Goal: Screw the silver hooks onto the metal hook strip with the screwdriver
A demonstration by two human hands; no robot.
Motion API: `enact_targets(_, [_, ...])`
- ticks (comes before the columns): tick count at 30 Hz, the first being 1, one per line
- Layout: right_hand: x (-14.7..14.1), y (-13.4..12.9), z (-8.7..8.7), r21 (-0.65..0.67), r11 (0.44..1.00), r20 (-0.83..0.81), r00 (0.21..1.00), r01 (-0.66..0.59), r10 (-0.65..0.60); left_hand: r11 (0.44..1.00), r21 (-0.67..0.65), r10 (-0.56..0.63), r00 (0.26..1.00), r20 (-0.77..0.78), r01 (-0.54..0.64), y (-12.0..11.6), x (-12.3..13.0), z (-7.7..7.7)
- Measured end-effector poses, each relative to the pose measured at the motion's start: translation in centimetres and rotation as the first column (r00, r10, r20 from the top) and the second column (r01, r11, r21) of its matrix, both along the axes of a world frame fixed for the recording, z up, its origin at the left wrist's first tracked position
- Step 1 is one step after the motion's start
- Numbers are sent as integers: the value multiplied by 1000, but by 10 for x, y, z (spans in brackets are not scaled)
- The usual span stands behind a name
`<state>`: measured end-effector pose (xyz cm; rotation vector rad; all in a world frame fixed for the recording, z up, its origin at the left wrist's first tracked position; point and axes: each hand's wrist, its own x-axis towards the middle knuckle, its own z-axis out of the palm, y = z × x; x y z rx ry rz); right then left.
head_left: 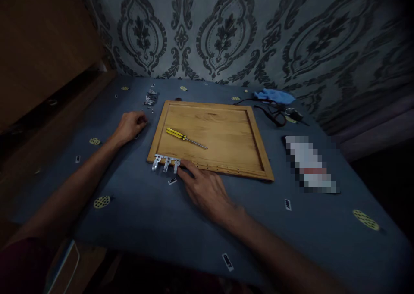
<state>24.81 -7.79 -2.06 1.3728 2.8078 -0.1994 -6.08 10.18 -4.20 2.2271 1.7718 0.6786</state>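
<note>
A wooden panel with a raised frame lies flat on the table. Three silver metal hooks sit side by side at the left end of its near rim. My right hand rests at that rim, its fingertips closed around the rightmost hook. To the left of the panel, my left hand hovers low over the table with thumb and fingers pinched; what they hold is too small to make out. A screwdriver with a yellow and black handle lies on the panel, its tip pointing right.
Loose metal pieces and a few tiny screws lie beyond my left hand. At the back right are eyeglasses, a blue cloth and a dark small object. A pixelated flat item lies right. Small holes run along the panel's near rim.
</note>
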Motion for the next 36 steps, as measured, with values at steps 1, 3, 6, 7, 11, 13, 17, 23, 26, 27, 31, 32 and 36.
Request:
enact_targets(1, [0,0,-1,3,1000,1,1000,-2,2,1000,-7,2,999,36,-1,-3,0,0])
enact_targets(3, [0,0,-1,-1,1000,3,1000,-2,2,1000,-23,2,994,113,1,-8,0,1])
enact_targets(6, [0,1,-1,-21,1000,0,1000,9,-9,999,-45,-8,973,229,19,-17,6,4])
enact_targets(7, [0,1,-1,-27,1000,-3,1000,14,-14,998,-50,-18,965,262,32,-20,9,6])
enact_targets(11, [-1,1,1,-49,999,-8,1000,18,-18,990,-71,-91,934,345,123,-33,29,20])
enact_targets(13, [-1,2,2,-53,999,-3,1000,8,-8,977,-103,-138,919,369,188,-41,41,26])
enact_targets(17, [-2,2,3,-40,999,13,1000,-5,5,934,-172,-222,887,405,312,-59,64,36])
enact_targets(23, [-1,1,0,-24,1000,13,1000,9,-9,846,-232,-350,828,437,480,-83,88,48])
enact_targets(26, [-1,1,0,-19,1000,-3,1000,1,-1,808,-250,-401,808,431,534,-86,92,49])
enact_targets(27, [-1,1,0,-19,1000,-3,1000,-2,2,797,-254,-414,802,430,547,-85,92,48])
enact_targets(31, [-1,1,1,-23,1000,-11,1000,-3,3,753,-278,-454,777,437,596,-83,93,45])
enact_targets(32, [-1,1,1,-24,1000,-13,1000,2,-2,743,-282,-462,770,440,607,-83,93,45])
enact_targets(36, [0,1,-1,-23,1000,-30,1000,7,-8,711,-278,-501,743,444,646,-83,92,44])
